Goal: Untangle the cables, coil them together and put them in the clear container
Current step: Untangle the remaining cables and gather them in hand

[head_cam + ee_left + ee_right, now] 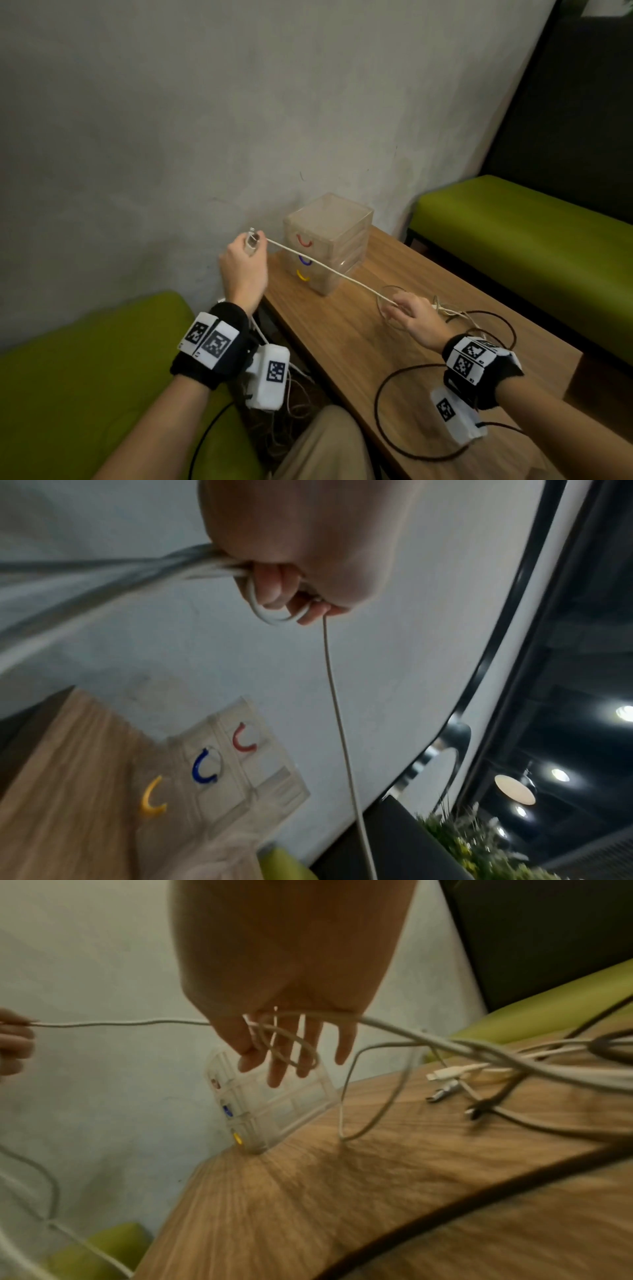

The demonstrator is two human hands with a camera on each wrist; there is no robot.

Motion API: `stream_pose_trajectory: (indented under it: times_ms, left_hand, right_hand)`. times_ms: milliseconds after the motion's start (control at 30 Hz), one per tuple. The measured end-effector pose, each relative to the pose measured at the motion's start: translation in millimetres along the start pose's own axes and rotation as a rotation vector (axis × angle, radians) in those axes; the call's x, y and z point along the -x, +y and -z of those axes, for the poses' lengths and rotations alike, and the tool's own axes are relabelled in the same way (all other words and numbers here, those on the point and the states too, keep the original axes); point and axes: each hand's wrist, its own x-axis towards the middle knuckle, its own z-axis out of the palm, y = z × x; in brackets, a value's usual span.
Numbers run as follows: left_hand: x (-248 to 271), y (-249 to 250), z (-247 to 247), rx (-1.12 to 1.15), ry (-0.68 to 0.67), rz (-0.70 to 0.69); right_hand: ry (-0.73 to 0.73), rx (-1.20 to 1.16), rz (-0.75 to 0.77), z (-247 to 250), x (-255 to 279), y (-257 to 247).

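White cable (329,269): being pinched with gathered loops in the raised left hand (244,265) and drawn taut, apparently to free it from the tangle (455,313) on the table (342,342). Right hand (412,317): fingers being held spread, the cable being guided through them. Clear container (329,240): being left standing at the wall, beyond the taut cable.

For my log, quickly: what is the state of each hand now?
Left hand: closed, holding loops of the thin white cable.
Right hand: open, fingers straight, the same cable running across them.
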Motion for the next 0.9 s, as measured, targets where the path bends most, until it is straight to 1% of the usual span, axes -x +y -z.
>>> stream_pose_trajectory:
  times_ms: [33, 67, 133, 200, 233, 300, 333, 367, 433, 467, 500, 533, 600, 667, 733, 800, 833, 900]
  left_hand:
    - [-4, -1, 2, 0.013, 0.028, 0.025]
    - [-7, -3, 3, 0.02, 0.026, 0.044]
    - [-8, -7, -1, -0.01, -0.025, 0.03]
    - [3, -5, -7, -0.095, -0.063, -0.054]
    - [11, -2, -11, -0.114, -0.073, -0.12]
    - [28, 5, -20, -0.073, -0.128, -0.261]
    - [38, 8, -26, -0.053, -0.197, -0.293]
    - [47, 10, -30, -0.043, -0.308, -0.286]
    - [60, 10, -41, -0.03, -0.504, -0.209]
    - [64, 11, -45, -0.015, -0.563, -0.162]
    - [66, 9, -48, 0.013, -0.582, -0.138]
    - [67, 9, -50, 0.036, -0.578, -0.117]
    - [67, 8, -53, 0.063, -0.511, -0.085]
    - [66, 9, -53, 0.056, -0.443, -0.125]
    - [61, 11, -48, 0.063, -0.368, -0.169]
    - [52, 14, -41, 0.124, -0.278, -0.165]
    - [47, 15, -38, 0.169, -0.23, -0.156]
    - [35, 13, -29, 0.208, -0.116, -0.142]
  right_hand:
    - [0.001, 0.013, -0.026, 1, 0, 4]
    - [-0.006, 0.026, -0.059, 3, 0, 6]
    - [-0.019, 0.024, -0.091, 4, 1, 3]
    - [-0.019, 0.001, -0.081, 2, -2, -10]
    - [-0.008, -0.017, -0.067, 0, -4, -18]
    - [0.022, -0.049, -0.056, -5, -10, -30]
    - [0.023, -0.055, -0.059, -7, -12, -36]
    - [0.022, -0.06, -0.05, -9, -15, -42]
    - [0.043, -0.056, 0.015, -14, -17, -54]
    - [0.059, -0.036, 0.054, -16, -18, -60]
    - [0.071, -0.013, 0.085, -17, -18, -65]
    - [0.075, 0.006, 0.096, -18, -19, -69]
    - [0.077, 0.077, 0.113, -20, -20, -73]
    - [0.095, 0.116, 0.153, -20, -20, -74]
    - [0.109, 0.014, 0.152, -21, -18, -71]
    - [0.093, -0.09, 0.137, -22, -14, -65]
    - [0.089, -0.081, 0.153, -24, -12, -60]
    - [0.07, 0.029, 0.254, -25, -9, -48]
